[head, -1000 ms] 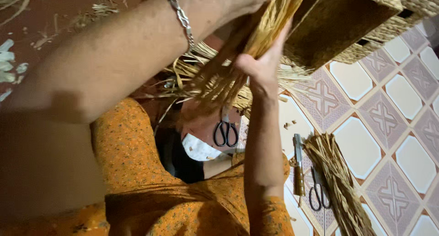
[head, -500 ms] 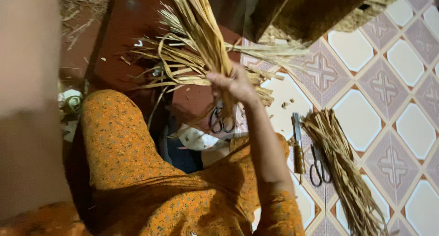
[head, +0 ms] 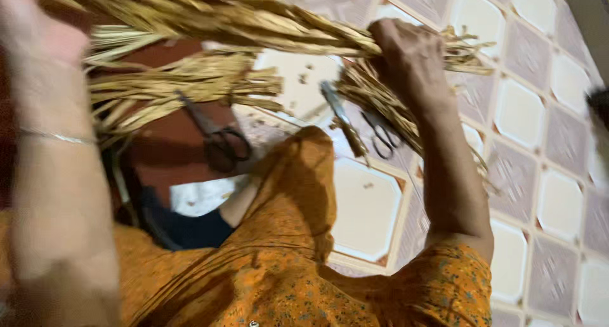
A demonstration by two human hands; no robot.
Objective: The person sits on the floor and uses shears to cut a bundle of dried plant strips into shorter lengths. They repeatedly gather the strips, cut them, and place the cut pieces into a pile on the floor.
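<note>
Dried straw-coloured reed strands (head: 209, 16) are gripped in the closed right hand (head: 406, 54) above the tiled floor (head: 545, 111). The left hand (head: 38, 41) is blurred at left; its grip cannot be told. Black scissors (head: 219, 140) lie nearby.

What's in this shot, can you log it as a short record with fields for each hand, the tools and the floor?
right hand: right hand closed around a bundle of dried straw strips, held up above the floor
left hand: hand out of frame; only the blurred left forearm with a thin bracelet shows
tools: black-handled scissors on the reddish surface; a second pair of scissors and a wooden-handled tool on the tiles
loose material: second straw bundle on the floor under the right hand
floor: patterned tiles
clothing: orange patterned garment
</note>
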